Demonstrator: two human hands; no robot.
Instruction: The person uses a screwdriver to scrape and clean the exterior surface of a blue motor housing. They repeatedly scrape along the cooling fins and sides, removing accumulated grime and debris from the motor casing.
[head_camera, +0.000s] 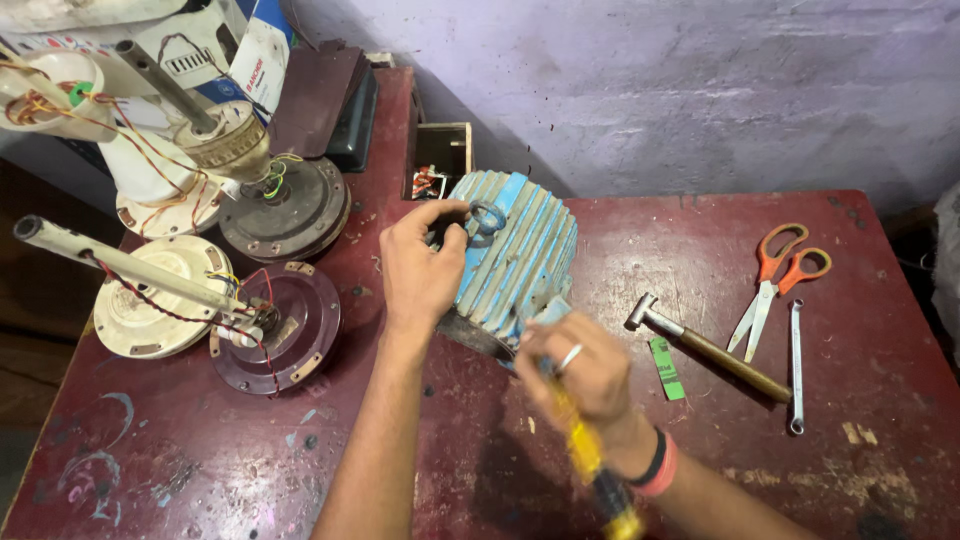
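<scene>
Closest to me is the right hand (585, 372), fingers wrapped tight around a yellow-and-black screwdriver (592, 470) whose handle runs back toward the wrist while its tip is lost against the near end of the blue ribbed motor housing (515, 255); the hand is blurred, a ring showing on one finger and bands at the wrist. The left hand (420, 268) rests on the left side of that housing, fingers curled over its edge beside the lifting ring (487, 217) on top. The motor sits near the middle of a worn, dark red table (700, 460), scratched and spotted with paint, pushed up to a rough purple-grey wall (650, 80). Right of the motor lie a small hammer (705, 345) with a wooden handle, a green tag (666, 368) just beside it, then orange-handled scissors (770, 280) and a slim spanner (796, 365) further right. Left of the motor stand dismantled ceiling fan motors (270, 320) with rods and loose coloured wires, well apart from the hands. Behind the motor, against the wall, is a small open wooden box (440, 160) of parts.
</scene>
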